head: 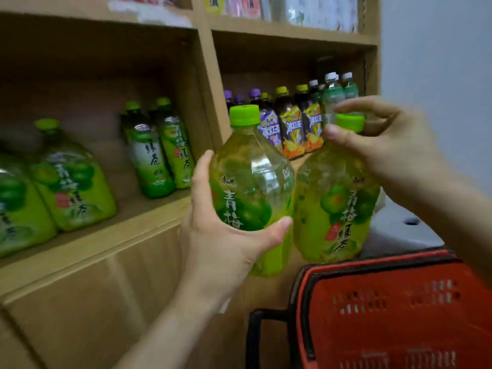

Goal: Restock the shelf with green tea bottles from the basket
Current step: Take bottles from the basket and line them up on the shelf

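2 big green tea bottles are up in mid frame. The left hand [221, 235] wraps around the left bottle [253, 187]. The right hand [380, 139] pinches the right bottle [335, 206] by its cap. On the shelf [106, 235] at left: 2 big bottles [72, 182], 2 small ones [157, 150], w/ open room between them. 1 red basket [394, 310] sits lower right.

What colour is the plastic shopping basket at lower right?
Red plastic shopping basket with a black rim and handle; head view.
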